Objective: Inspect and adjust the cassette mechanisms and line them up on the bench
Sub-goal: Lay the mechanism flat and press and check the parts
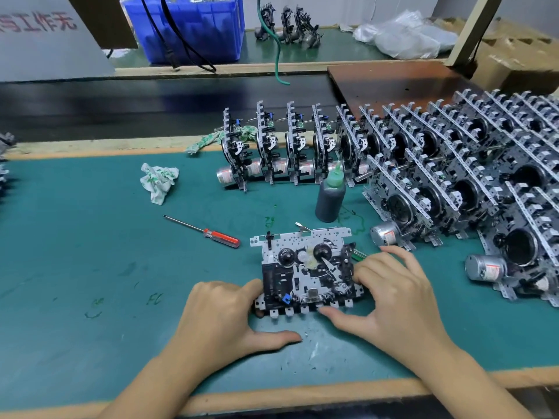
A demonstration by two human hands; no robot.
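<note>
On the green counter (90,237), near its front edge, a cassette mechanism (305,269) lies flat with its reels and levers facing up. Both hands hold it. The left hand (230,316) grips its lower left corner, fingers curled under the edge and the thumb stretched out along the mat below the frame. The right hand (396,294) grips the right side, fingers bent over the right edge and the thumb pressing the row of tabs along the near edge.

Just behind the mechanism stands a dark bottle (330,196) with a green nozzle, upright. To its left a screwdriver (202,231) with a red handle lies flat, its tip pointing away to the left. Farther left a crumpled cloth (158,181) rests on the mat, and a second cloth (208,142) lies at the counter's far edge.

Along the back, a row of mechanisms (290,149) stands on edge, side by side with gaps between them, their motors low at the front. To the right the row runs into a dense stack of mechanisms (472,176) leaning against each other, reaching to the frame's right edge; two silver motors stick out at its near side, one just beyond the right hand's fingertips.

Beyond a dark conveyor belt (151,107) sit a blue crate (196,31), three more mechanisms (287,24), and clear plastic bags (405,34).
</note>
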